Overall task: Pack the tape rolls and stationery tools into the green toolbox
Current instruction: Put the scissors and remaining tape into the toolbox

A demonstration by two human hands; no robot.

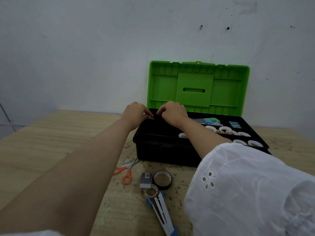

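Pale wall behind; on the wooden surface (51, 142) the green toolbox (197, 86) stands open, several tape rolls (225, 129) already inside. Scissors (127, 172), a black tape roll (162, 180), a clear roll (150, 191), a small box (145, 180) and a blue-white tool (162, 213) lie outside, unpacked. The left hand (136, 113) and right hand (173, 114) curl over the toolbox's dark left end; whether they pinch anything, I cannot tell.

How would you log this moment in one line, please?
toolbox: open | left hand, right hand: fingers curled over its left end, grip unclear | inside: tape rolls | on table: scissors, black tape
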